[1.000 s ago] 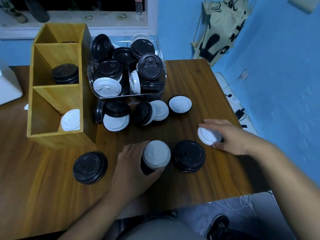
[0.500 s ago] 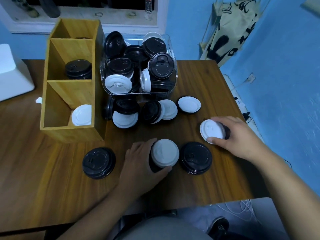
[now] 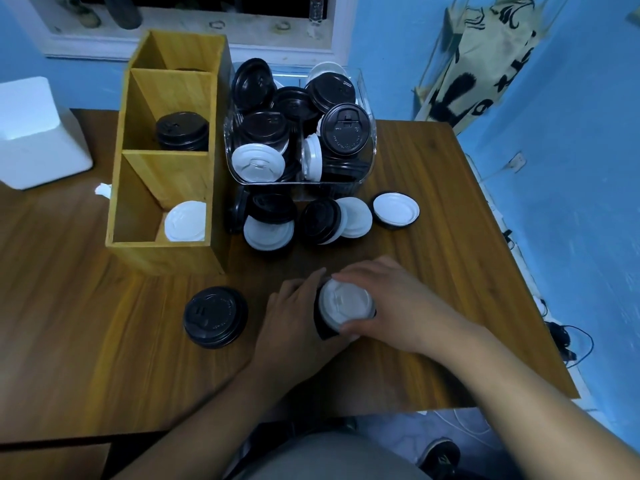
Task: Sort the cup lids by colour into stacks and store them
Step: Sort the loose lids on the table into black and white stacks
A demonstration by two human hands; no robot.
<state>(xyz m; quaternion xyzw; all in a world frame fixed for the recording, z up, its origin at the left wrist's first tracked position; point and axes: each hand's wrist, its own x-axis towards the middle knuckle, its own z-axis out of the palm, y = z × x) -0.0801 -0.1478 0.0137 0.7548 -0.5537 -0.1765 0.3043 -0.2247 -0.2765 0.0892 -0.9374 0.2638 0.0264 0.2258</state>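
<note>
My left hand point(image 3: 291, 327) grips a short dark-sided stack of lids point(image 3: 323, 329) near the table's front middle. A white lid point(image 3: 344, 303) sits on top of it, and my right hand point(image 3: 401, 306) curls round that lid from the right. A black lid stack point(image 3: 215, 317) stands to the left of my hands. The wooden organiser point(image 3: 159, 252) holds black lids point(image 3: 181, 131) in its middle compartment and a white lid point(image 3: 185, 221) in the front one. The black stack seen earlier on the right is hidden under my right hand.
A clear bin point(image 3: 304, 187) heaped with black and white lids stands behind. Loose lids point(image 3: 268, 233) lie in front of it, one white-in-black pair point(image 3: 396, 211) to the right. A white foam block point(image 3: 34, 133) sits far left. The table edge point(image 3: 519, 271) runs close on the right.
My right hand picked up the white lid from the right side of the table and carried it left onto the stack in my left hand. The camera view shifted down and left.
</note>
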